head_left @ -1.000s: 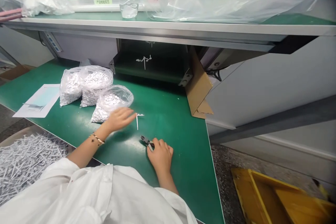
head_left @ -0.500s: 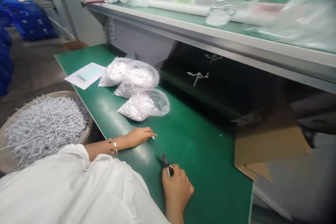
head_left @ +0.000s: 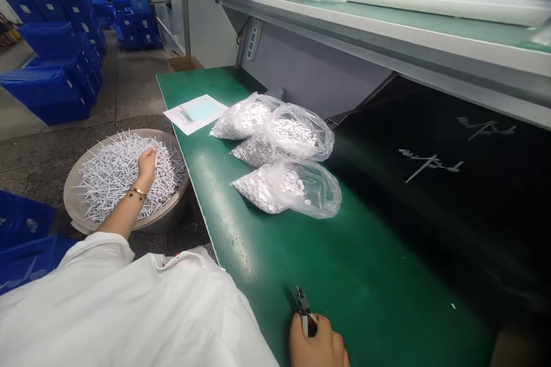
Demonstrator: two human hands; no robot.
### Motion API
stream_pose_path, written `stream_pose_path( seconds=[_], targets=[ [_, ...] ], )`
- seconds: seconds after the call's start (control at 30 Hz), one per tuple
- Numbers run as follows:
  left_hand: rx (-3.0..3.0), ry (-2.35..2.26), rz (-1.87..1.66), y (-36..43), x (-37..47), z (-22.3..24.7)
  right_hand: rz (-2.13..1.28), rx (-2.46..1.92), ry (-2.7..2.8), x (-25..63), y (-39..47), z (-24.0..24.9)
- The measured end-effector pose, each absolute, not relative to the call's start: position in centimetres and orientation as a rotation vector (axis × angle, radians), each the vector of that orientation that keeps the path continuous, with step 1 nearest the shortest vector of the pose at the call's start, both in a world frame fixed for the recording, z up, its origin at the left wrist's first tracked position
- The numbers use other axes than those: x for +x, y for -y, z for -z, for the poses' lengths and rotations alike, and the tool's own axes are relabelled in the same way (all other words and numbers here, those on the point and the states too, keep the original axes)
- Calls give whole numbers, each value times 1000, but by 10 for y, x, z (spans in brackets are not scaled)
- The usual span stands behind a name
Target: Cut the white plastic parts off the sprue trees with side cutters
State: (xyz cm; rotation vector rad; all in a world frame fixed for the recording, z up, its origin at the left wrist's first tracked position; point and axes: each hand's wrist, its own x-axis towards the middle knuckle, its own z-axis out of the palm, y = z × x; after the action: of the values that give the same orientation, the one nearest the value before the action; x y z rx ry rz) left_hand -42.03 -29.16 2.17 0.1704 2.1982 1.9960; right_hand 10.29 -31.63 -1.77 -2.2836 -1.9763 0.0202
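In the head view my right hand point(head_left: 318, 347) is wrapped round a pair of side cutters point(head_left: 303, 305), low over the green table point(head_left: 275, 261). The cutters' jaws point away from me. My left hand point(head_left: 147, 166) is over a round beige tub point(head_left: 77, 198) beside the table, which is heaped with thin white plastic sticks point(head_left: 109, 169). Its fingers are curled together, and whatever they may hold is hidden. Three clear plastic bags lie on the table: a front bag point(head_left: 267, 186) of small white pieces, a middle bag point(head_left: 297, 132) and a back bag point(head_left: 252, 114).
A white sheet point(head_left: 185, 123) lies at the table's far left corner. Above the table runs a shelf point(head_left: 344, 26) with plastic bags. A dark panel point(head_left: 387, 132) leans at the back. Blue bins point(head_left: 51, 86) stand on the floor at left.
My left hand has moved left from above the table, where it held a small white piece, to the tub. The view has swung left. My right hand still grips the cutters.
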Motion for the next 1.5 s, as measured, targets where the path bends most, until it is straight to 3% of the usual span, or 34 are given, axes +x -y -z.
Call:
stream_pose_path(
  seconds=[0.27,0.6,0.97,1.1,1.23,1.43,1.5],
  targets=[
    [-284,-2397,-1750,333,-493,-5,76,-2187,1987,103,317,20],
    [-24,-2730,-1228,344,-499,35,138,-2107,2020,102,320,16],
    [497,-2901,-1210,308,-461,8,21,-2131,2002,100,319,12],
    [1074,-2843,-1343,268,-411,-22,-4,-2132,1974,99,318,13],
    [2081,-2308,-1302,234,-311,-44,-38,-2125,1932,97,317,13],
    [2942,-796,-651,229,-149,-25,-82,-2097,1845,97,318,11],
    [3095,-479,-523,213,-117,-28,-117,-2084,1825,98,319,11]
  ],
)
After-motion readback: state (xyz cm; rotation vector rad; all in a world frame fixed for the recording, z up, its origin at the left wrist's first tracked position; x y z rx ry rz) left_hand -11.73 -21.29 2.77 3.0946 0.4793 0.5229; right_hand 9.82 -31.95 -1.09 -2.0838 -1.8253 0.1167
